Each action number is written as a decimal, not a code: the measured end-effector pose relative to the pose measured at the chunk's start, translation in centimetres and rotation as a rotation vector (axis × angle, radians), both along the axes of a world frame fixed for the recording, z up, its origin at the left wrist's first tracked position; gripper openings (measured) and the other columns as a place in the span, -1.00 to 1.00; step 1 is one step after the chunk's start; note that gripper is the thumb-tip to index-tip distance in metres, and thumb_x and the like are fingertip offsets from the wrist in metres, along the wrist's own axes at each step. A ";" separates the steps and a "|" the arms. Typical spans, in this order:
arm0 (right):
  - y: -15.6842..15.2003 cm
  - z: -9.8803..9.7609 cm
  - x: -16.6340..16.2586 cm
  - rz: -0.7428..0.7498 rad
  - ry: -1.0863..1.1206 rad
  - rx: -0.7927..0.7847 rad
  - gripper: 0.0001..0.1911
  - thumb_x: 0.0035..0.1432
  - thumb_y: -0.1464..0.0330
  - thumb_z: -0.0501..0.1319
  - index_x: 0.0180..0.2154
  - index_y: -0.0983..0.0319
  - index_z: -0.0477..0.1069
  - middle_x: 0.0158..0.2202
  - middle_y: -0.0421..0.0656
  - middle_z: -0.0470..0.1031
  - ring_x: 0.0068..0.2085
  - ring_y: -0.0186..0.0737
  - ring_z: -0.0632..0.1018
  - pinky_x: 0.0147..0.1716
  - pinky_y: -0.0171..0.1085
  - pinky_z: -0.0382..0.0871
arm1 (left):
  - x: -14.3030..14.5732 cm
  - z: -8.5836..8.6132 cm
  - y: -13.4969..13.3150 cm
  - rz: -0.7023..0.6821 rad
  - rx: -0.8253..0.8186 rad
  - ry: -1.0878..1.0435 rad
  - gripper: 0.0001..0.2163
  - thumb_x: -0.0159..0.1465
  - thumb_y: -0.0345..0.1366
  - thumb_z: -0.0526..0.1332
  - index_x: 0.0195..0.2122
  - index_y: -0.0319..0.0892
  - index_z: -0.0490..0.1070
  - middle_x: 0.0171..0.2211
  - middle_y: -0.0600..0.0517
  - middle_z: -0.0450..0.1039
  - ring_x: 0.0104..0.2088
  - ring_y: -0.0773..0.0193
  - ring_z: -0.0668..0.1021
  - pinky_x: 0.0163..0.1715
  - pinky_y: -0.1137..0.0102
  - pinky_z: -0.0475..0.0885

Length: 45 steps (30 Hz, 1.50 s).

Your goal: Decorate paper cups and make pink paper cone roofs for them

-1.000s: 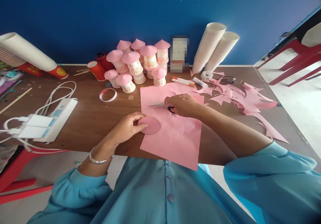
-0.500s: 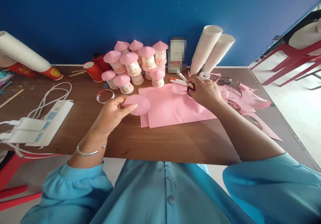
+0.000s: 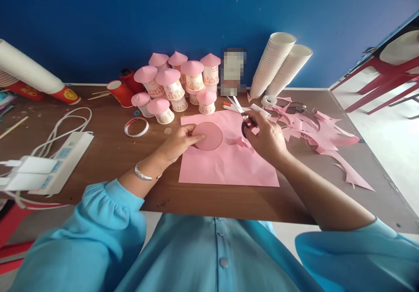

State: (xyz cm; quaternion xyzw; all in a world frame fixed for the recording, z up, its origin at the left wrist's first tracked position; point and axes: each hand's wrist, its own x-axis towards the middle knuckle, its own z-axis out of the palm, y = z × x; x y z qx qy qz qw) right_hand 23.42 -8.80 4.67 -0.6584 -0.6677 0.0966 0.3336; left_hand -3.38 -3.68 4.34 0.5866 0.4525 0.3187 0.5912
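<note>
My left hand (image 3: 179, 144) pinches the left edge of a pink paper circle (image 3: 209, 135), thumb on top. The circle is above a large pink paper sheet (image 3: 225, 173) on the table. My right hand (image 3: 266, 135) grips black-handled scissors (image 3: 245, 128) by the loops; the blades are parted and point toward the wall. Between circle and scissors, a small pink paper scrap (image 3: 241, 142) rests on the sheet. Behind the circle, small white cups with pink cone roofs (image 3: 168, 82) stand in a group, some stacked, with drawings on their sides.
Pink offcuts (image 3: 304, 130) are heaped at right. Tall stacks of white paper cups (image 3: 275, 63) lean near the wall. A tape roll (image 3: 136, 127) lies left of the sheet. Farther left are a power strip (image 3: 67, 161) with white cables and a red cup (image 3: 119, 93).
My left hand has moved right with the circle, now over the sheet. The scissors have shifted slightly toward me and their blades show parted. The pink sheet lies differently, closer to the table's front edge.
</note>
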 end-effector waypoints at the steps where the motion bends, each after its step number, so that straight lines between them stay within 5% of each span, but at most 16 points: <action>1: -0.4 -0.6 -0.1 0.045 0.159 -0.020 -0.60 0.18 0.36 0.19 0.07 0.17 0.44 -0.20 -0.08 0.64 -0.29 -0.11 0.61 -0.30 -0.15 0.42 | 0.4 -0.4 0.2 0.002 -0.047 -0.036 -0.62 0.03 -0.03 0.53 -0.30 -0.22 0.59 -0.34 0.02 0.56 -0.29 0.22 0.54 -0.25 0.33 0.45; 4: -0.6 -3.1 -0.3 0.139 0.628 -0.136 -0.55 0.14 0.28 0.23 0.08 0.18 0.37 -0.19 -0.07 0.64 -0.23 -0.12 0.63 -0.34 -0.18 0.51 | 1.3 -1.1 0.6 -0.017 -0.134 -0.121 -0.63 0.05 -0.05 0.53 -0.26 -0.21 0.60 -0.28 0.00 0.60 -0.27 0.22 0.55 -0.24 0.33 0.46; 8: 1.3 -5.4 0.2 0.082 0.749 -0.130 -0.56 0.05 0.27 0.28 0.00 0.18 0.38 -0.25 -0.14 0.63 -0.27 -0.20 0.61 -0.28 -0.17 0.51 | 2.4 -1.6 1.3 -0.053 -0.136 -0.153 -0.68 0.10 -0.07 0.50 -0.26 -0.20 0.60 -0.30 0.01 0.61 -0.28 0.21 0.56 -0.23 0.33 0.46; 16: 2.3 -2.9 0.4 0.175 0.785 -0.078 -0.60 0.11 0.33 0.31 0.01 0.13 0.38 -0.25 -0.18 0.59 -0.11 -0.11 0.66 -0.21 -0.13 0.54 | 3.7 -2.5 2.1 -0.020 -0.160 -0.147 -0.72 0.12 -0.12 0.47 -0.30 -0.21 0.55 -0.34 0.04 0.56 -0.30 0.23 0.54 -0.26 0.36 0.44; 23: 0.7 -3.2 -0.4 0.175 0.854 -0.290 -0.66 0.15 0.27 0.34 -0.04 0.14 0.39 -0.27 -0.13 0.67 -0.30 -0.18 0.65 -0.38 -0.22 0.48 | 3.0 -2.1 1.7 -0.035 -0.174 -0.230 -0.74 0.21 -0.18 0.41 -0.11 -0.17 0.58 -0.23 0.01 0.60 -0.16 0.18 0.58 -0.06 0.32 0.48; 29: 0.9 -2.5 0.6 0.064 0.590 -0.228 -0.61 0.10 0.32 0.39 -0.03 0.11 0.39 -0.26 -0.15 0.70 -0.36 -0.18 0.63 -0.31 -0.16 0.50 | 2.9 -1.2 1.3 0.073 -0.020 -0.054 -0.78 0.17 -0.16 0.42 -0.27 -0.19 0.54 -0.37 0.06 0.51 -0.34 0.27 0.49 -0.31 0.40 0.44; 36: 1.1 -2.7 -0.1 0.161 1.104 -0.391 -0.55 0.06 0.23 0.47 -0.05 0.10 0.38 -0.25 -0.17 0.65 -0.34 -0.23 0.59 -0.40 -0.26 0.46 | 3.3 -0.3 1.0 0.036 -0.007 0.030 -0.75 0.16 -0.11 0.41 -0.41 -0.17 0.47 -0.48 0.09 0.41 -0.44 0.32 0.41 -0.43 0.42 0.38; 45: 0.7 -3.6 -1.5 0.187 1.262 -0.463 -0.48 -0.06 0.16 0.57 -0.10 0.10 0.45 -0.49 -0.34 0.47 -0.52 -0.34 0.39 -0.50 -0.30 0.31 | 4.4 -0.3 -0.1 -0.035 -0.080 -0.034 -0.67 0.11 -0.04 0.48 -0.28 -0.18 0.54 -0.37 0.03 0.53 -0.36 0.26 0.50 -0.38 0.39 0.47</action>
